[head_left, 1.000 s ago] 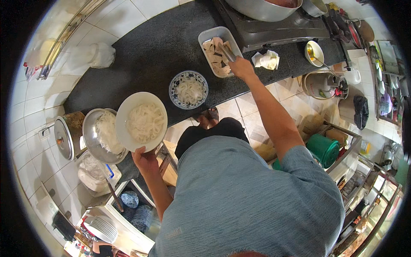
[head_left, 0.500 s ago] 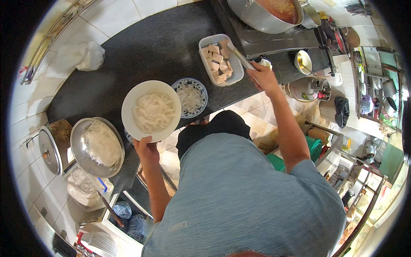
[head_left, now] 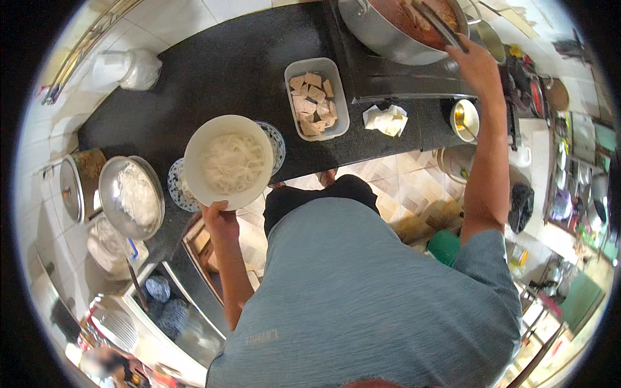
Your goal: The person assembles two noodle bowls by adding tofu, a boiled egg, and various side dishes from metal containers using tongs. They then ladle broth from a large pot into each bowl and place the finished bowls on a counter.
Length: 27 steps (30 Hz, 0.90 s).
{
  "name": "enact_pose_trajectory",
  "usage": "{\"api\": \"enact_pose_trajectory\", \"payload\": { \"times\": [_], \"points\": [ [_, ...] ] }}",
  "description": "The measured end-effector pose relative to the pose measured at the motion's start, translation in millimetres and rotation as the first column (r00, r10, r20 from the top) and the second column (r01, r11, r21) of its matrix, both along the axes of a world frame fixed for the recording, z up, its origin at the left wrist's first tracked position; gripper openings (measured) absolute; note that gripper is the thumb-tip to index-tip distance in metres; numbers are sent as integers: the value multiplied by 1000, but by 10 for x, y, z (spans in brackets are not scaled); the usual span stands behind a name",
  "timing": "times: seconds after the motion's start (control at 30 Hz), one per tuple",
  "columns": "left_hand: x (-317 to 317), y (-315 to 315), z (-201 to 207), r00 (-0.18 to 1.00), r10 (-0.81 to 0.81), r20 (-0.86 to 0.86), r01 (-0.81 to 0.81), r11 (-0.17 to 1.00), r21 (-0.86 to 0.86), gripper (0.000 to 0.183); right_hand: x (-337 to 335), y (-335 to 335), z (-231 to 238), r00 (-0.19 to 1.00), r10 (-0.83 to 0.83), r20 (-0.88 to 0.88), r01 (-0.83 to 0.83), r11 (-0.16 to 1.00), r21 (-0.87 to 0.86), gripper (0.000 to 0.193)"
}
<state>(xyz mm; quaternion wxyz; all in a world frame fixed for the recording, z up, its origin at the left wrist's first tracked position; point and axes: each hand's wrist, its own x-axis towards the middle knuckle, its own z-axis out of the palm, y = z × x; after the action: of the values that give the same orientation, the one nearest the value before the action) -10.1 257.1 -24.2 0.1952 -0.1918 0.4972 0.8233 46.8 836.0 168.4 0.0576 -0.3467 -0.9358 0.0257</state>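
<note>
My left hand [head_left: 221, 222] grips the lower rim of a large white bowl [head_left: 196, 174] with pale flat noodles [head_left: 229, 165] in it. The bowl is held above the dark counter and partly covers two blue-and-white patterned bowls [head_left: 279, 145]. At the far right, my right hand [head_left: 477, 68] is closed round metal tongs [head_left: 446, 29]. Their tips reach down into a big metal pot [head_left: 381, 40] of reddish-orange broth; what lies between them is hard to make out. An open plastic container [head_left: 343, 110] of pale cut pieces [head_left: 314, 103] stands on the counter between my hands.
Crumpled white paper [head_left: 386, 121] and a small bowl of yellowish liquid with a spoon [head_left: 464, 121] lie near the counter's right edge. A metal strainer bowl of noodles [head_left: 138, 197] and a lidded pot [head_left: 71, 187] stand left. White plastic bags [head_left: 139, 70] sit by the wall.
My right hand has moved the tongs from the container of pale pieces to the pot, far and to the right. My left hand still holds the noodle bowl in nearly the same place.
</note>
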Motion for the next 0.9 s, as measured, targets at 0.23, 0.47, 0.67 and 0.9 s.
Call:
{"api": "enact_pose_trajectory", "payload": {
  "times": [0.23, 0.47, 0.67, 0.9],
  "points": [
    [597, 558, 38, 995, 77, 58, -78, 997, 7, 71, 454, -700, -185, 935, 353, -19, -320, 821, -472, 50],
    [470, 733, 117, 999, -31, -18, 31, 999, -23, 76, -137, -1475, -1414, 700, 559, 445, -354, 812, -464, 30],
    [311, 557, 29, 999, -50, -21, 50, 999, 4, 77, 39, -1389, -1275, 802, 387, 456, -207, 895, -395, 31],
    [209, 105, -189, 997, -62, -43, 63, 998, 28, 72, 736, -1119, -114, 991, -23, -131, -79, 693, -717, 53]
  ]
}}
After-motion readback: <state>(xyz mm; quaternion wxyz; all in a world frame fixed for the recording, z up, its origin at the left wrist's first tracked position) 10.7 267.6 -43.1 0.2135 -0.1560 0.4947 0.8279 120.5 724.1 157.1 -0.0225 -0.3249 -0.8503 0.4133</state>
